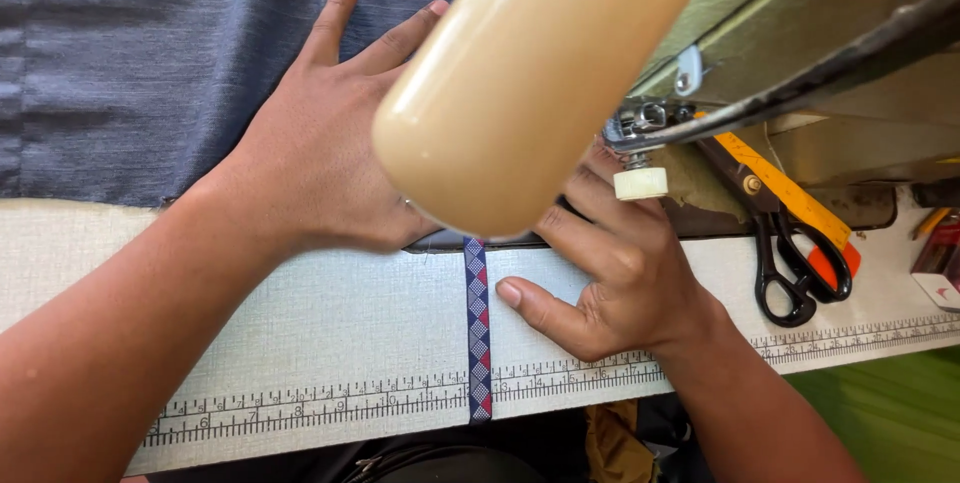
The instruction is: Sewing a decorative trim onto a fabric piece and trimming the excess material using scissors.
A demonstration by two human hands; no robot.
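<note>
Patterned ribbon trim (pixel 478 313) runs 12-to-6 o'clock down the pale sewing table (pixel 330 313), long axis straight toward the person, upper end passing under the sewing machine head (pixel 530 73) w/ its cream cylinder blocking the needle area. Left hand (pixel 310 163) lies flat at 9 o'clock of the trim, fingers spread, pressing blue-grey fabric (pixel 130 63); nothing gripped. Right hand (pixel 610 273) sits at 3 o'clock, nearer the trim: thumb tip just beside its edge, fingers reaching to 12 under the machine, palm down, open, holding nothing as far as shows. Black scissors (pixel 800 273) and yellow measuring tape (pixel 780 183) lie well apart at 3 o'clock.
</note>
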